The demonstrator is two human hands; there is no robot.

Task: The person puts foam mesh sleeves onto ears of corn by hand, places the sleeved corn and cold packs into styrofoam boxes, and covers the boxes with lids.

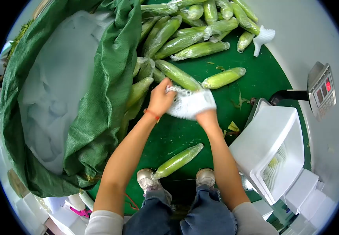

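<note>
My left hand (161,98) is closed, pinching the edge of a white foam net sleeve (187,103). My right hand (206,117) is inside the sleeve's other end; the mesh covers its fingers. Just beyond the sleeve lie film-wrapped ears of corn (179,74), one (224,78) a little apart to the right. Nearer to me, a single wrapped ear of corn (178,161) rests at the table's front edge, below both hands. More wrapped ears of corn (201,51) are heaped at the back.
A large green woven sack (110,78) lined with clear plastic stands at left. To the right, a white foam box (255,137) holds netted corn, near a scale with a red display (321,90). Another white foam net (264,37) lies at the back right. Husk scraps litter the green tabletop (157,135).
</note>
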